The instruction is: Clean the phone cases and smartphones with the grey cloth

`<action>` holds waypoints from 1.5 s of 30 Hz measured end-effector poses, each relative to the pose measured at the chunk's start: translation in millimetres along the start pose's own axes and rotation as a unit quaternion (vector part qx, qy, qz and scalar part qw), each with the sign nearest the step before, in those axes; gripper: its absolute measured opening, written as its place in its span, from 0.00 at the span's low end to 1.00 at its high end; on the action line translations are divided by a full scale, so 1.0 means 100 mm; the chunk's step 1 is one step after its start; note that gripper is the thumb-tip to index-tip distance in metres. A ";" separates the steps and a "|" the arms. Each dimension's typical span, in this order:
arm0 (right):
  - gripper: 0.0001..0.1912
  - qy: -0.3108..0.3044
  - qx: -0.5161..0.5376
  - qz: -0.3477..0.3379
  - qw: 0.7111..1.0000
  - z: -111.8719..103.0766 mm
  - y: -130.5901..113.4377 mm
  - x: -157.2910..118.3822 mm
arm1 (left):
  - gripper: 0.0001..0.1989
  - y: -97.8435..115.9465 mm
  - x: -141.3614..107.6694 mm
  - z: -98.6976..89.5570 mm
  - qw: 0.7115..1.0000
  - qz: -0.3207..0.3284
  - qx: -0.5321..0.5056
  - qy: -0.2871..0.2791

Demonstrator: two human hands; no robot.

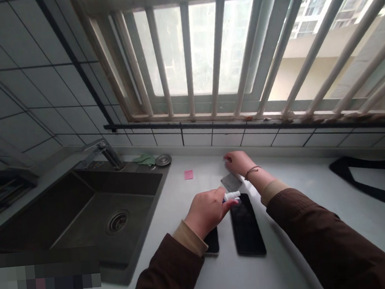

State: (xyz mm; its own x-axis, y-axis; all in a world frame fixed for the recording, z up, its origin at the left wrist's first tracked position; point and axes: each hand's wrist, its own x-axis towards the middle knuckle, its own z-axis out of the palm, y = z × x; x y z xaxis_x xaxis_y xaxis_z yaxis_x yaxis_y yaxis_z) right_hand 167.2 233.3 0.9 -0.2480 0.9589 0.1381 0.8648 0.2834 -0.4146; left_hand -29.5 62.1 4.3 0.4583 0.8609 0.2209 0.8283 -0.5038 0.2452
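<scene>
My left hand [207, 210] is closed around a small white spray bottle [231, 196], its nozzle pointing right. Just below the bottle, a black phone [248, 229] lies on the white counter [224, 276]. A second dark phone [212, 242] is partly hidden under my left wrist. Farther back, my right hand [239, 162] is low over the counter with its fingers curled together; whether anything is between them is too small to tell. A grey cloth or flat grey piece [231, 182] lies beside that hand.
At the left is a dark sink [116, 200] with a chrome faucet [104, 154]. A green cloth [145, 160] and a metal strainer [163, 160] sit behind it. A pink note [188, 175] lies on the counter, and a black strap [360, 179] is at the right.
</scene>
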 end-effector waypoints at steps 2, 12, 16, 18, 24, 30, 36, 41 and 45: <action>0.11 0.018 0.047 0.008 0.999 -0.14 -0.06 -0.18 | 0.29 0.00 0.00 0.00 1.000 -0.005 0.001 0.008; 0.21 0.089 0.456 0.067 0.883 -0.51 -0.39 -1.59 | 0.28 0.00 -0.01 0.00 0.998 0.004 -0.037 0.050; 0.19 0.182 0.461 0.011 0.869 -0.33 -0.46 -1.85 | 0.29 0.02 -0.01 0.00 0.997 0.014 -0.067 0.048; 0.16 0.203 0.457 -0.018 0.866 -0.25 -0.48 -1.88 | 0.28 0.03 -0.01 0.01 0.996 0.019 -0.074 0.038; 0.11 0.189 0.442 -0.055 0.875 -0.12 -0.51 -1.88 | 0.27 0.02 0.00 0.05 0.994 0.021 -0.102 0.031; 0.10 0.224 0.363 -0.079 0.901 -0.04 -0.47 -1.93 | 0.21 0.05 0.00 0.10 0.990 0.016 -0.139 0.033; 0.10 0.269 0.316 -0.117 0.903 -0.07 -0.53 -1.98 | 0.20 0.13 -0.01 0.11 0.982 0.033 -0.182 0.046; 0.12 0.260 0.300 -0.125 0.909 -0.06 -0.54 -1.99 | 0.18 0.13 0.00 0.10 0.981 0.030 -0.186 0.056; 0.21 0.234 0.298 -0.141 0.915 -0.01 -0.54 -1.99 | 0.16 0.13 0.00 0.08 0.979 0.029 -0.191 0.067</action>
State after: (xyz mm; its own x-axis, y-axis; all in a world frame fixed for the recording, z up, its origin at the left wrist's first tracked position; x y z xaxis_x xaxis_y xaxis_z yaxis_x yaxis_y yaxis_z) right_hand 170.9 27.0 -3.2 -0.0893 0.7743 0.6265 0.3685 0.6100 -0.7015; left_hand -15.9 56.1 0.4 0.4329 0.8260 0.3611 0.6091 -0.5633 0.5583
